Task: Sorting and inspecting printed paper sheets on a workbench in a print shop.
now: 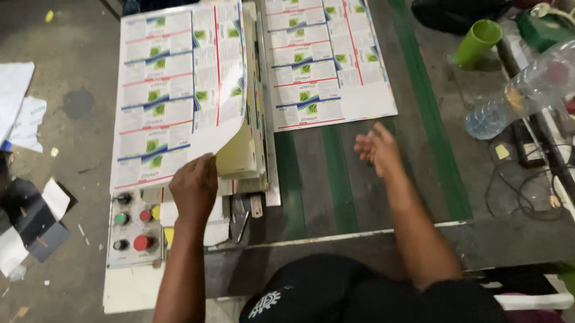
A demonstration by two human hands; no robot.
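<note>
- The left hand (194, 187) pinched the near corner of the top sheet (183, 81), curling it up off the stack (250, 150) so that one sheet came free alone.
- The right hand (376, 151) hovered over the belt (332, 179), fingers loosely spread and holding nothing, at 6 o'clock of a flat sheet (324, 53).
- Buttons (135, 230) sat at 9 o'clock of the left wrist, within reach.

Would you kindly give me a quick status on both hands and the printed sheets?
Left hand lifting corner of top printed sheet off stack. Right hand open, empty, over green conveyor belt. Second printed sheet flat on belt ahead.
</note>
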